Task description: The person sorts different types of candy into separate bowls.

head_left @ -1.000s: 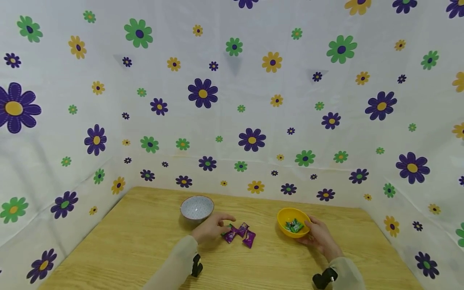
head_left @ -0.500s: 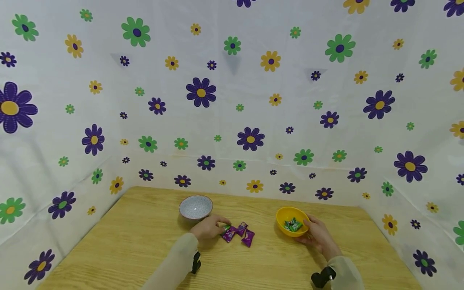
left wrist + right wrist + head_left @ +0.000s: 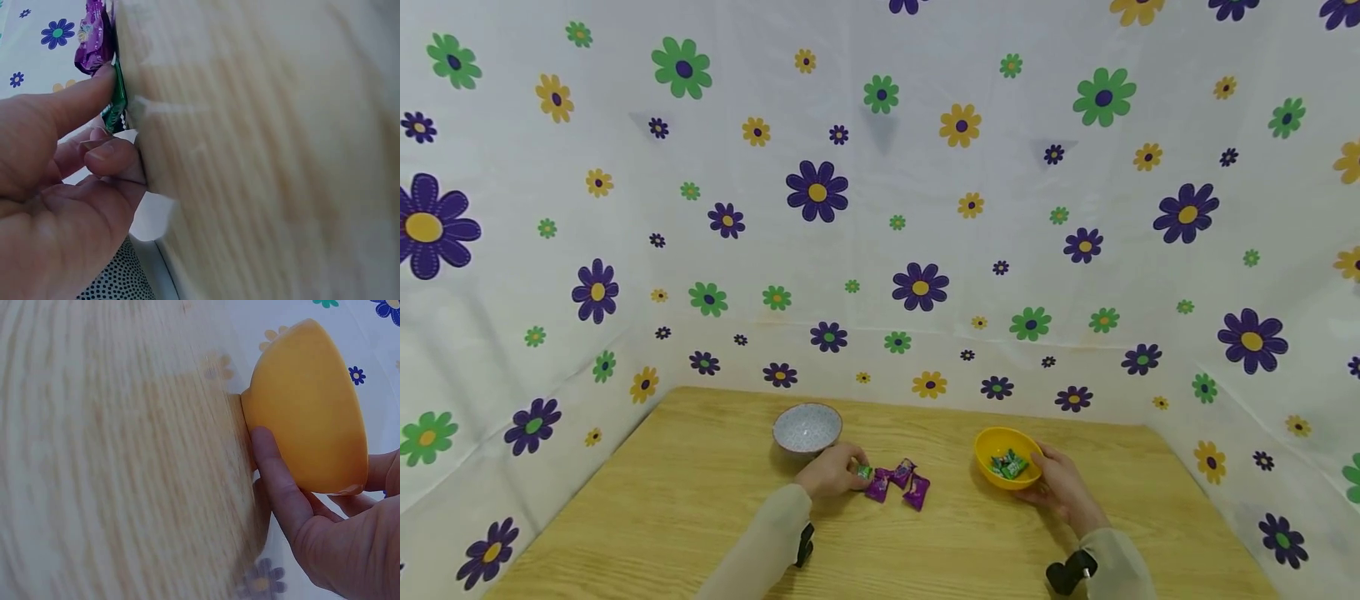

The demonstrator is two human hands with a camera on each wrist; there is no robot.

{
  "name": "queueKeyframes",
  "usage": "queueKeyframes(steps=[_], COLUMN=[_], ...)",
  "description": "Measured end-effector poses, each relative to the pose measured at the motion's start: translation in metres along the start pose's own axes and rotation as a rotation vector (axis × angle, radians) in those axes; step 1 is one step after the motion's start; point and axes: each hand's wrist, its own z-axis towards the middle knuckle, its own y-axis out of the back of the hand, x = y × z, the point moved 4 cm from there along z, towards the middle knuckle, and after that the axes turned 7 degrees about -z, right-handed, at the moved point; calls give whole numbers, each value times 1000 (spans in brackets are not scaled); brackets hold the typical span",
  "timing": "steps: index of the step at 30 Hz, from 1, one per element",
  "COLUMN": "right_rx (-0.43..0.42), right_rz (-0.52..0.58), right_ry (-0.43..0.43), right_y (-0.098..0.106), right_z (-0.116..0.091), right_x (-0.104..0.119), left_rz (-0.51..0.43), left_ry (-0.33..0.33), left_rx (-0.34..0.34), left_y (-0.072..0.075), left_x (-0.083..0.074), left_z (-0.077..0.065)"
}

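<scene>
My left hand (image 3: 835, 471) pinches a green-wrapped candy (image 3: 864, 472) between thumb and finger, low at the table. In the left wrist view the green wrapper (image 3: 117, 103) shows between the fingertips, beside a purple-wrapped candy (image 3: 95, 39). Several purple-wrapped candies (image 3: 916, 492) lie just right of this hand. Farther right, my right hand (image 3: 1065, 490) grips the side of a yellow bowl (image 3: 984, 457) that holds green-wrapped candies (image 3: 1013, 467). The right wrist view shows the bowl's outer wall (image 3: 306, 406), with one digit near its foot and others by the rim.
A grey-blue patterned bowl (image 3: 786, 442) with a dark rim stands just behind my left hand. The wooden table (image 3: 700, 500) meets a white cloth (image 3: 880, 250) with printed flowers at the back and sides.
My left fingers have closed on the green-wrapped candy and drawn it slightly left, off the purple ones. My right hand keeps its hold on the yellow bowl.
</scene>
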Motion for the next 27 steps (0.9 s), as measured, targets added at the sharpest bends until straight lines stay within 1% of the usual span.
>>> queueKeyframes(steps=[6, 11, 15, 21, 27], right_rx=[16, 8, 10, 1, 6], right_rz=[7, 2, 0, 9, 20], right_ry=[-2, -18, -24, -21, -8], right_y=[0, 1, 2, 4, 3], right_z=[1, 2, 1, 2, 4], right_x=[0, 0, -1, -2, -2], left_rz=[0, 26, 23, 3, 30], left_ry=[43, 66, 67, 9, -38], left_rx=[-11, -42, -53, -80, -114], left_y=[-1, -2, -4, -4, -3], left_x=[1, 3, 4, 1, -2], left_z=[0, 3, 5, 7, 9])
